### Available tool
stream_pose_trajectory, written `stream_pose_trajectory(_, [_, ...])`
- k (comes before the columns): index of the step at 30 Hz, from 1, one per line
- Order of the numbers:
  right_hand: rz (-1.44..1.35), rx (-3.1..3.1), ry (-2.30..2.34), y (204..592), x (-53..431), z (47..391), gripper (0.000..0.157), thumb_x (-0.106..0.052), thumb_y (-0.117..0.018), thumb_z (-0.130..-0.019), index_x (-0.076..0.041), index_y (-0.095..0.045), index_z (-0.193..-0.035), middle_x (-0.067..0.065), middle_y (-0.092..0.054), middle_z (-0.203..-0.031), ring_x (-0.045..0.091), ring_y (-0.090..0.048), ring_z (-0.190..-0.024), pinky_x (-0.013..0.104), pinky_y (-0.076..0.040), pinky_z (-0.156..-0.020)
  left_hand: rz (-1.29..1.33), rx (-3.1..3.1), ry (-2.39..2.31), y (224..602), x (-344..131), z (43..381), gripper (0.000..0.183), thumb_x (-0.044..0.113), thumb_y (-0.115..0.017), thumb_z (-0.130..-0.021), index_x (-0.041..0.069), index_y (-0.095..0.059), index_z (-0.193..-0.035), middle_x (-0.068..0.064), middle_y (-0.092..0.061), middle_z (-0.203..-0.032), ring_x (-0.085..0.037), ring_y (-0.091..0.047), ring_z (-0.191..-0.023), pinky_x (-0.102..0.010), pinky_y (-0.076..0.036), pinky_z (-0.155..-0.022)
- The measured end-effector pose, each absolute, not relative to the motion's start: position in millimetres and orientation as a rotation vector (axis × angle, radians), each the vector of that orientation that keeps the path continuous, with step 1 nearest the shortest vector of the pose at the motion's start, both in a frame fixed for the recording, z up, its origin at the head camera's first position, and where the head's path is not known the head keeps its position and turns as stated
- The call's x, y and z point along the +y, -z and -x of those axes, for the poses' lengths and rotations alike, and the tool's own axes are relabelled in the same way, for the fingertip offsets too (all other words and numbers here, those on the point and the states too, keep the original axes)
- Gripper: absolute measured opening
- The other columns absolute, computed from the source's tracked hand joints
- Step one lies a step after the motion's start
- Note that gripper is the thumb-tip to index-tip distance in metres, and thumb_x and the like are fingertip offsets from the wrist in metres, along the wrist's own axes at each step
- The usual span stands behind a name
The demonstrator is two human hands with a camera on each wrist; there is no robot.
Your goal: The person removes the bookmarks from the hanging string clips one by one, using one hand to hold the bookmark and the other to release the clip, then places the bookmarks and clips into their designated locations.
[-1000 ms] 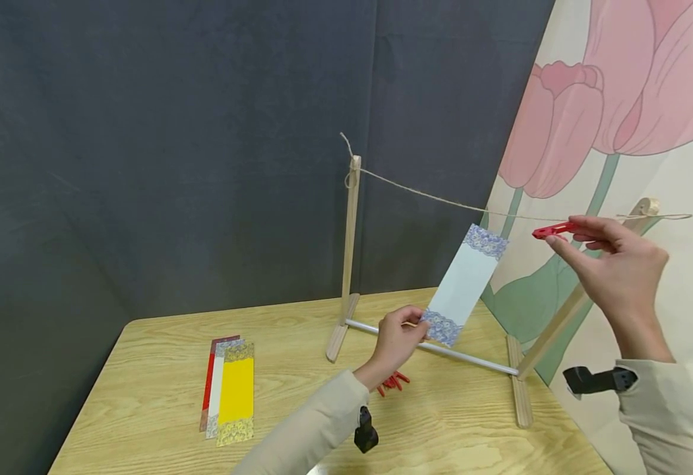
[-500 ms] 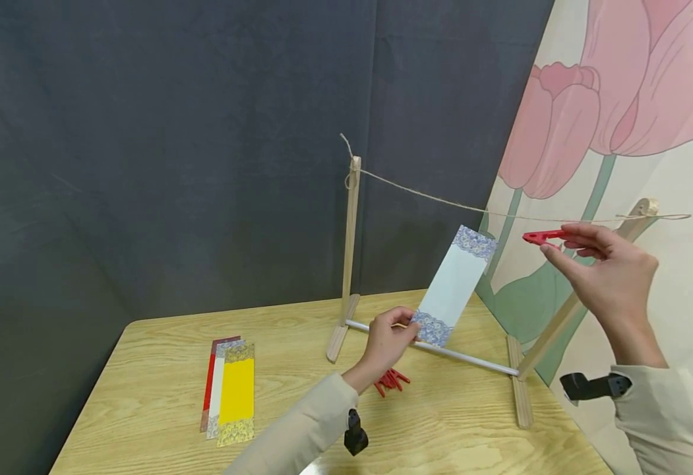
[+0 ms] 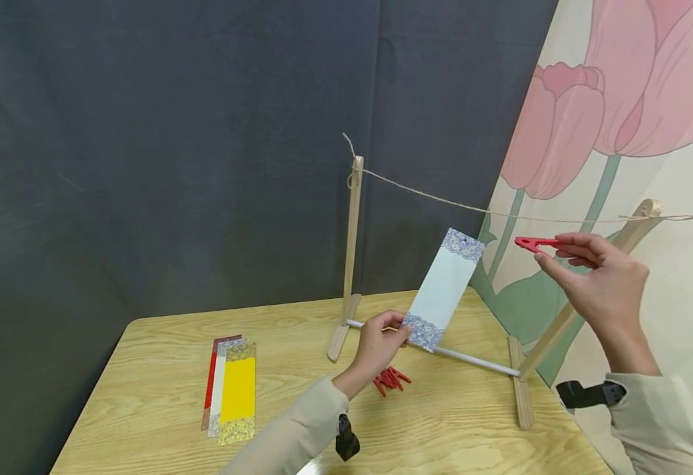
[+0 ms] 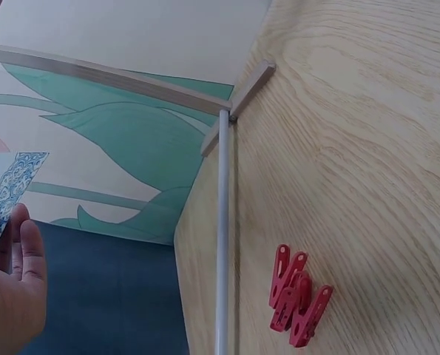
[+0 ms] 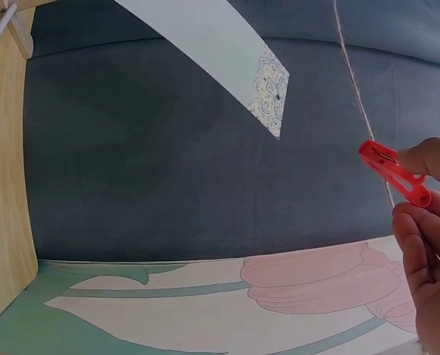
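My left hand [image 3: 380, 340] pinches a pale blue paper bookmark [image 3: 446, 284] by its lower left corner. Blue lace patterns band both ends of the card, and a small hole shows near its top edge. The card leans to the right, its upper end below the twine [image 3: 429, 196]. In my right hand [image 3: 604, 284] a red clothespin [image 3: 535, 244] is pinched between thumb and fingers, its nose pointing left. The clothespin [image 5: 393, 172] overlaps the twine in the right wrist view. A gap separates clothespin and card in the head view.
Twine spans two wooden posts [image 3: 352, 244] joined by a pale rod [image 3: 471, 358]. Several red clothespins [image 4: 297, 299] lie heaped on the wooden table [image 3: 299, 409]. At the left, a yellow bookmark [image 3: 238, 389] overlaps a white one [image 3: 217, 389] and a red one [image 3: 210, 379].
Both hands have shifted left, the left one carrying the bookmark and the right one the clothespin. The right hand has also come down a little. The bookmark's top sits farther below the twine.
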State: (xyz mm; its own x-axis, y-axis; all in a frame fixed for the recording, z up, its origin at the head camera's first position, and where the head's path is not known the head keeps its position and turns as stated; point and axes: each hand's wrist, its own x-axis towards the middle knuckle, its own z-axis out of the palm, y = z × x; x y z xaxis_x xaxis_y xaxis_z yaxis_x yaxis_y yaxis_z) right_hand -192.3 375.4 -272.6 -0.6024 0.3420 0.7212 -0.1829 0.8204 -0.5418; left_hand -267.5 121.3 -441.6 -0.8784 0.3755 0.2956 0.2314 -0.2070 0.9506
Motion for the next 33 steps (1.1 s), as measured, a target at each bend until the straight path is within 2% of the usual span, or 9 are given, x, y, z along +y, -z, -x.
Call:
stream_pose_trajectory(3, [0.112,-2.094,-0.737,276.0,373.6,192.6,0.034,-0.016,-0.079,-0.065,-0.009,-0.066,-0.095,-0.018,-0.061,-0.074,-0.006,-0.054,-0.064,0.009,-0.038,-0.057,-0.712,1.912,-2.253,448.6,119.4,271.1,0.013,0.006,-0.062,-0.083,0.004,-0.064,-0.095,-0.006,-0.059,-0.078,-0.027,-0.062,-0.067,-0.027,-0.052,-0.060])
stream_pose_trajectory(8, [0.076,-2.083,-0.738,283.1,370.8,192.1,0.034,-0.014,-0.080,-0.063,-0.007,-0.066,-0.093,-0.012,-0.063,-0.073,-0.006,-0.055,-0.063,0.007,-0.039,-0.059,-0.700,1.926,-2.257,451.3,114.0,271.3,0.011,0.008,-0.062,-0.083,0.006,-0.063,-0.094,-0.004,-0.059,-0.077,-0.017,-0.062,-0.063,-0.028,-0.052,-0.060])
stream_pose_trajectory(11, [0.058,-2.080,-0.754,287.1,368.9,192.9,0.034,-0.013,-0.081,-0.062,-0.007,-0.066,-0.093,-0.008,-0.064,-0.073,-0.005,-0.055,-0.063,0.007,-0.040,-0.061,-0.695,1.927,-2.261,451.6,110.9,270.9,0.011,0.008,-0.063,-0.083,0.005,-0.063,-0.093,-0.005,-0.059,-0.078,-0.016,-0.062,-0.063,-0.028,-0.052,-0.060])
stream_pose_trajectory(15, [0.045,-2.082,-0.767,291.9,366.7,194.2,0.035,-0.012,-0.081,-0.062,-0.006,-0.066,-0.092,-0.004,-0.064,-0.074,-0.003,-0.056,-0.064,0.007,-0.041,-0.063,-0.681,1.910,-2.264,451.4,106.3,270.0,0.012,0.005,-0.062,-0.082,0.002,-0.063,-0.094,-0.008,-0.059,-0.079,-0.021,-0.062,-0.065,-0.030,-0.052,-0.061])
stream_pose_trajectory(20, [0.023,-2.090,-0.761,299.2,363.7,195.5,0.035,-0.012,-0.082,-0.061,-0.007,-0.066,-0.092,-0.009,-0.062,-0.073,-0.003,-0.055,-0.065,0.008,-0.042,-0.064,-0.690,1.898,-2.268,440.2,96.3,260.9,0.013,0.000,-0.059,-0.083,-0.005,-0.060,-0.095,-0.014,-0.058,-0.080,-0.034,-0.061,-0.069,-0.037,-0.052,-0.064])
stream_pose_trajectory(24, [-0.005,-2.086,-0.751,304.4,361.8,196.2,0.035,-0.011,-0.082,-0.060,-0.007,-0.066,-0.091,-0.011,-0.062,-0.072,-0.003,-0.054,-0.065,0.009,-0.042,-0.064,-0.709,1.898,-2.260,430.7,89.6,253.8,0.013,-0.001,-0.057,-0.084,-0.008,-0.058,-0.096,-0.018,-0.057,-0.081,-0.039,-0.060,-0.072,-0.039,-0.051,-0.065])
stream_pose_trajectory(33, [-0.007,-2.104,-0.746,312.9,355.1,196.6,0.034,-0.012,-0.082,-0.061,-0.008,-0.066,-0.091,-0.014,-0.061,-0.075,-0.004,-0.054,-0.068,0.009,-0.041,-0.065,-0.702,1.924,-2.271,430.4,83.8,250.8,0.014,-0.001,-0.058,-0.084,-0.009,-0.058,-0.095,-0.018,-0.057,-0.081,-0.035,-0.061,-0.068,-0.036,-0.052,-0.063])
